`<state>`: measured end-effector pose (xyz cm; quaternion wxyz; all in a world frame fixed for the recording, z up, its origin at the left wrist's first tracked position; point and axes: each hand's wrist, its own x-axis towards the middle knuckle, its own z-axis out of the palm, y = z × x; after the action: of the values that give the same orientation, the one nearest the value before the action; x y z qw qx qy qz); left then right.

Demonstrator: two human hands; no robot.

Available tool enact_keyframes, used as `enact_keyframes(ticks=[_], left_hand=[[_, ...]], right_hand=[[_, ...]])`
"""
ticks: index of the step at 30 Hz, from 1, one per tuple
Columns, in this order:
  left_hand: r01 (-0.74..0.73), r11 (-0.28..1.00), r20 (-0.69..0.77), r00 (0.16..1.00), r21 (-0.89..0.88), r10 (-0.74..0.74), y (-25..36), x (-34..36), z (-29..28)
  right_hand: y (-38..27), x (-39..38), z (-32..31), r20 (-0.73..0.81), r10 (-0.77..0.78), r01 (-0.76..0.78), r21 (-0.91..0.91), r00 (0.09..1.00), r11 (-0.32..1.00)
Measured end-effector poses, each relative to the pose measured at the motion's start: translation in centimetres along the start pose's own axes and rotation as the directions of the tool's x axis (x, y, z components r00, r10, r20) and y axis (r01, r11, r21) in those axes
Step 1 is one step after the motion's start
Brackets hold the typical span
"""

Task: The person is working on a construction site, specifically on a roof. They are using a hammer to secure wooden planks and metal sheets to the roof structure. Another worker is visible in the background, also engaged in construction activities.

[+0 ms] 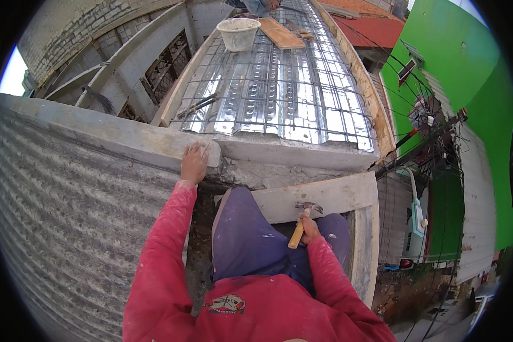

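Observation:
My left hand (195, 162) lies with its fingers stretched out on the end of a pale concrete ledge (148, 139), beside the corrugated roof. In front of my right thigh, my right hand (310, 229) is wrapped round the wooden handle of a claw hammer (297, 232). The hammer's metal head points up and away from me, over a wide pale board (325, 196) by my knees. Past the ledge, a mesh of steel bars (256, 105) lies over shiny ribbed metal decking (233, 122). Long-handled cutters (198, 106) rest on the mesh at its left.
A whitish bucket (238, 35) and a brown plank (280, 34) sit farther along the decking, near another person (257, 7). Grey corrugated roofing (68, 216) slopes at left. Tangled cables (433, 131) and a green wall (450, 57) stand at right, above a drop.

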<state>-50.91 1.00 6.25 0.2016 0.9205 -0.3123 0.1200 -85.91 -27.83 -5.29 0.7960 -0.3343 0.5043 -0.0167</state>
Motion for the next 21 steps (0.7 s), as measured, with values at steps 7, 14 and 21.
enact_keyframes(ticks=[7, 14, 21], left_hand=[[0.069, 0.994, 0.046, 0.997, -0.088, -0.065, -0.7, 0.6, 0.4], [0.049, 0.998, 0.072, 0.996, -0.041, -0.046, -2.2, 0.8, 1.1], [0.033, 0.998, 0.127, 0.992, -0.056, -0.025, -1.1, 0.5, 1.0]], right_hand=[[-0.4, 2.8, -0.6, -0.047, -0.018, 0.022, 0.084, 0.999, 0.996], [-0.3, 3.1, -0.6, -0.013, -0.055, 0.055, 0.018, 0.998, 0.998], [-0.9, 3.0, -1.6, -0.005, -0.055, 0.055, -0.068, 0.998, 0.996]])
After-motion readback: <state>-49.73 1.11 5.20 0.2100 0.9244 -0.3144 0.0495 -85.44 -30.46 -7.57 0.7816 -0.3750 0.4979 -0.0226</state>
